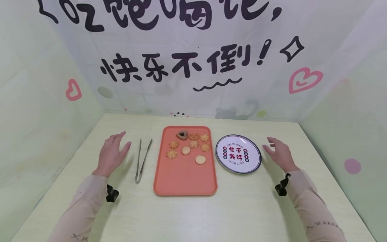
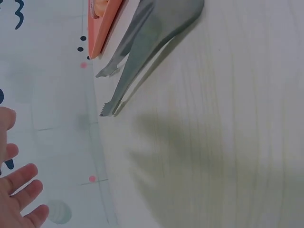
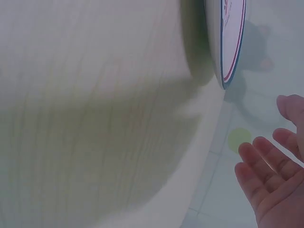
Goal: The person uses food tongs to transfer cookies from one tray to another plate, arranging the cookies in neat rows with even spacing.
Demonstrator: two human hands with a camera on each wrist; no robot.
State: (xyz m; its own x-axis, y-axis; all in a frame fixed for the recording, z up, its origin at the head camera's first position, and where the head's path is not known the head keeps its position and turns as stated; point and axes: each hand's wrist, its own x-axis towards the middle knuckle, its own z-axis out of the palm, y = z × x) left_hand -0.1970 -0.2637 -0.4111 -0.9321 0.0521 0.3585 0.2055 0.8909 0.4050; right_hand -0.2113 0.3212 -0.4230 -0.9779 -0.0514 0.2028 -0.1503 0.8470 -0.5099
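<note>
My left hand [image 1: 112,154] hovers over the table to the left of the metal tongs [image 1: 141,161], fingers relaxed and holding nothing. The tongs lie with their toothed tips apart and pointing away from me; the left wrist view shows the tongs [image 2: 137,52] up close. My right hand [image 1: 280,154] is just right of the round white plate [image 1: 239,168], its fingers loosely extended and holding nothing. Between tongs and plate lies an orange tray [image 1: 184,181]. Several cookies rest on its far half: a heart-shaped one [image 1: 182,135], a pretzel-shaped one [image 1: 194,136], round ones [image 1: 200,160] and flower-shaped ones [image 1: 172,154].
The pale wooden table [image 1: 193,218] is bounded by a printed backdrop [image 1: 169,97] at the back and by side walls at left and right. Black wrist cameras [image 1: 112,194] are strapped below both hands. The plate bears printed red and blue characters.
</note>
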